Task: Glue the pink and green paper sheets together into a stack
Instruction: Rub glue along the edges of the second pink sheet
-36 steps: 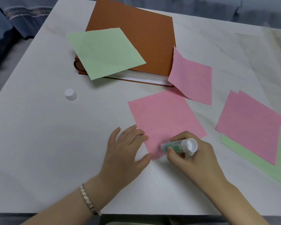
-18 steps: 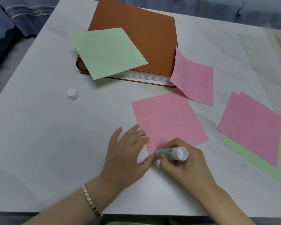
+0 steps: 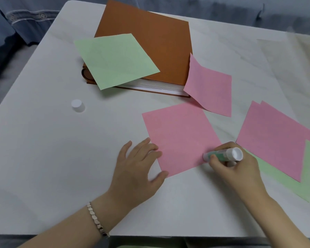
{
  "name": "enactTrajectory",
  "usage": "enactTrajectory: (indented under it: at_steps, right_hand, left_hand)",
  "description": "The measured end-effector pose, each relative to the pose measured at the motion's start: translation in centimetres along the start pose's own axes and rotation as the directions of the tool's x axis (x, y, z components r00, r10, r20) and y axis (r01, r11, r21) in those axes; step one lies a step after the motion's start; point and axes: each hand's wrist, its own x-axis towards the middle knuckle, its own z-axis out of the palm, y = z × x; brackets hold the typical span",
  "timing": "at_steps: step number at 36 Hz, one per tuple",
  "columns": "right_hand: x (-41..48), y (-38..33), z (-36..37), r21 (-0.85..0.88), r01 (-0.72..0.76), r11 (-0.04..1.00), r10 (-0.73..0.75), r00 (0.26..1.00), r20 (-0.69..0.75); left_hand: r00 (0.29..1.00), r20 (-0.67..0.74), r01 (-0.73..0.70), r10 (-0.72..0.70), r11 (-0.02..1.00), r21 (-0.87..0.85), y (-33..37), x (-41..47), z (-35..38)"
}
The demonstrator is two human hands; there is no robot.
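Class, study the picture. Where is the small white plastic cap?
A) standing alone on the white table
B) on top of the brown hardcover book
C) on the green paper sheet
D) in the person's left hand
A: the small white plastic cap stands alone on the white table, well left of the square pink paper sheet touched by the green-and-white glue stick.

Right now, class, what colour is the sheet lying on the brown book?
The sheet is light green; head view.

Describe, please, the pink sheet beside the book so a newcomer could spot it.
Find the brown book at the far side of the table. A pink sheet sits at its right near corner. Alone among the pink ones, it curls up against the book.
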Motion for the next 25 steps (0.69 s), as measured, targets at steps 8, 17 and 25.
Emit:
enactTrajectory:
  at_steps: [8,17,25]
  right_hand:
    - [1.0,0.3,-1.7,0.005,-0.022,1.000,0.022,0.990,-0.138]
    - [-1.0,-2.2,2.6,0.093,0.058,0.994,-0.065,0.996,0.068]
    - [-1.3,-1.8,3.0,0.091,0.043,0.995,-0.049,0.996,0.069]
  left_hand:
    - [0.999,0.006,-0.049,0.049,0.999,-0.006,-0.4,0.2,-0.2]
    - [0.987,0.072,-0.143,0.144,0.989,-0.026,-2.4,0.7,-1.0]
    - [0.987,0.071,-0.141,0.142,0.990,-0.013,-2.4,0.7,-1.1]
